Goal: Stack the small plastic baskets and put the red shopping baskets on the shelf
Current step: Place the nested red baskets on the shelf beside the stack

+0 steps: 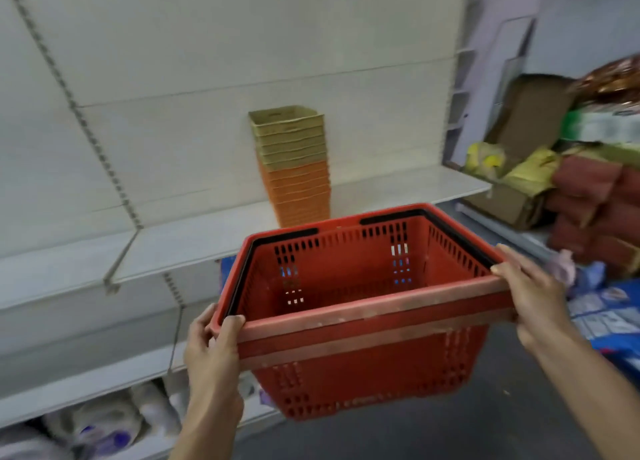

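Observation:
I hold red shopping baskets (360,324), nested one inside another with black handles folded down, in the air in front of the white shelf (194,241). My left hand (211,348) grips the near left corner of the rim. My right hand (530,293) grips the near right corner. On the shelf behind stands a tall stack of small plastic baskets (294,168), olive ones on top of orange ones, leaning against the back panel.
An open cardboard box (519,168) with yellow packets sits right of the shelf, beside stacked reddish packages (595,217). White bags (104,421) lie on the bottom shelf at lower left. Blue-and-white packs (609,317) lie at right over the dark floor.

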